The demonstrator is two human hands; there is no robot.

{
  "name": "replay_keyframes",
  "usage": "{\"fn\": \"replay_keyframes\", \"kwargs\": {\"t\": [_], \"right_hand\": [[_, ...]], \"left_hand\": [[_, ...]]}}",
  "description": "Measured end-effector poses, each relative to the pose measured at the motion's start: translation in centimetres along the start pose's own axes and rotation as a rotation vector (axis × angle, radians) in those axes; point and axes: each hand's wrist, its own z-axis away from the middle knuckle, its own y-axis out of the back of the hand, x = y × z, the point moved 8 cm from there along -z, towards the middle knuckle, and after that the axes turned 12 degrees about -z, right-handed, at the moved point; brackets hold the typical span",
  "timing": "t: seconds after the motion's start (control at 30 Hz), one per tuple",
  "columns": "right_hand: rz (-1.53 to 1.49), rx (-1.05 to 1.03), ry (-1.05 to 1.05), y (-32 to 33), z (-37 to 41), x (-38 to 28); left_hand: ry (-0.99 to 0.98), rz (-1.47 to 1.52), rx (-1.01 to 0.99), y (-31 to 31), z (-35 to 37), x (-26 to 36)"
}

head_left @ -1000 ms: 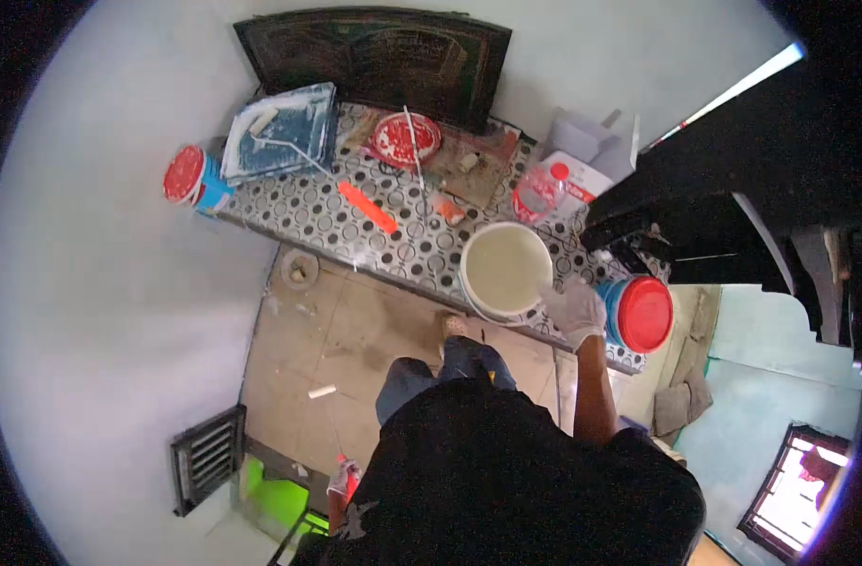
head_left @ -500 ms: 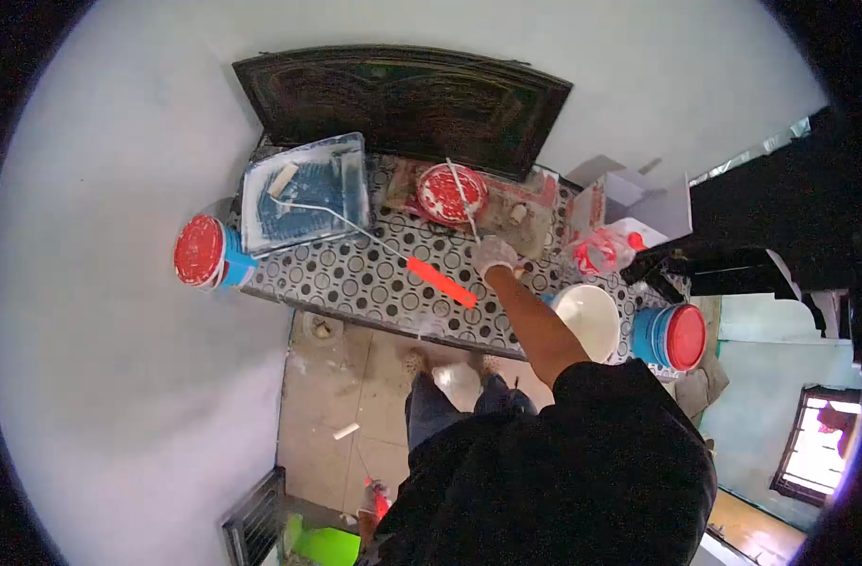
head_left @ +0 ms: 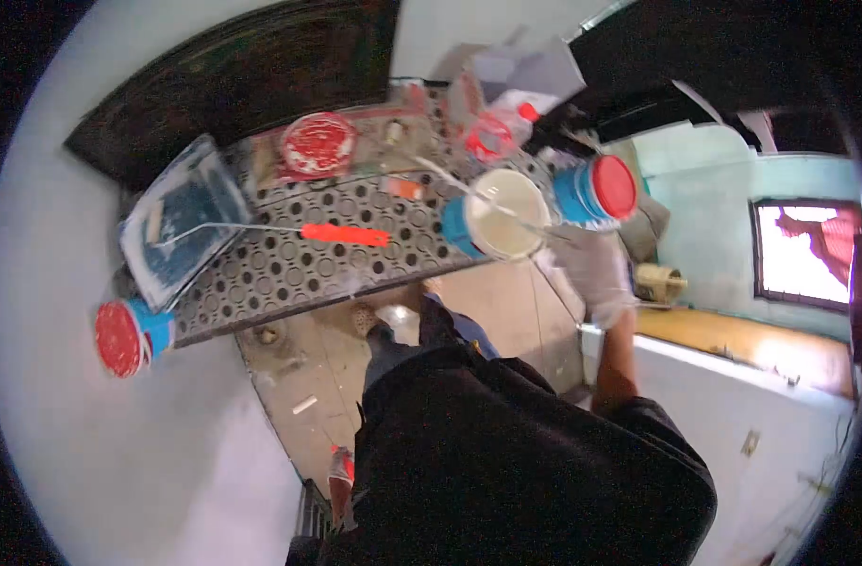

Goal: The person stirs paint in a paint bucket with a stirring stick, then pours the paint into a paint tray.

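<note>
My right hand [head_left: 596, 269], in a pale glove, is closed on a thin white stick [head_left: 468, 189]. The stick slants up and left across the open white bucket [head_left: 502, 215] of pale paint, which stands on the black-and-white patterned bench [head_left: 299, 269]. At the lower edge of my dark shirt, a bit of my left hand [head_left: 340, 474] shows with something red; its grip is unclear.
On the bench lie a paint tray [head_left: 181, 222] with a roller whose handle is orange [head_left: 346, 234], a red lid [head_left: 318, 143] and a plastic bottle [head_left: 492, 132]. Red-lidded blue buckets stand at the right [head_left: 601, 189] and left [head_left: 124, 335] ends. A dark panel [head_left: 233, 85] leans behind.
My right hand left the bucket rim, reached to the stick by the red lid, took it and brought it over the open bucket. My view has swung to the right.
</note>
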Motion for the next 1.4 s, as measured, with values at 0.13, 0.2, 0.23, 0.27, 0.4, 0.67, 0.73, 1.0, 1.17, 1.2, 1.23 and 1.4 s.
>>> {"fn": "replay_keyframes", "kwargs": {"t": [0.13,0.2,0.23,0.27,0.4,0.67,0.73,1.0,1.17,1.2,1.23,1.4], "right_hand": [[0.266,0.094,0.026,7.3,3.0,2.3],[0.582,-0.048,0.242,5.9,0.3,4.0],[0.74,-0.174,0.374,3.7,-1.8,5.7],[0.802,-0.335,0.389,1.6,-4.5,7.3],[0.653,-0.398,0.332,-1.9,-11.3,6.1],[0.783,-0.469,0.987,-7.9,-9.1,6.0],[0.531,-0.483,0.942,-6.5,-9.7,7.2],[0.666,-0.348,0.719,-2.4,-16.1,5.5],[0.829,-0.421,1.014,-4.7,-11.6,4.6],[0.88,-0.411,1.104,-5.8,-11.4,6.2],[0.979,-0.534,1.202,-7.2,-11.1,8.1],[0.745,-0.46,0.757,-4.6,-15.3,9.3]], "left_hand": [[-0.014,-0.214,-0.042,0.0,-2.4,7.3],[-0.044,-0.305,-0.055,-1.1,-2.7,9.2],[-0.063,-0.34,-0.055,-1.5,-2.6,9.7],[-0.084,-0.369,-0.05,-1.5,-2.2,9.7],[-0.216,-0.454,-0.032,-4.1,-2.1,10.2],[-0.387,-0.513,0.037,-8.2,-1.4,5.9],[-0.432,-0.511,0.052,-9.6,0.9,0.2],[-0.435,-0.707,0.192,-15.5,-3.6,5.4],[-0.253,-0.939,0.525,-26.9,13.3,8.4],[-0.146,-0.922,0.553,-27.5,15.1,8.8],[-0.055,-0.903,0.571,-27.6,16.3,8.8],[-0.487,-1.192,0.533,-32.0,26.4,9.0]]}}
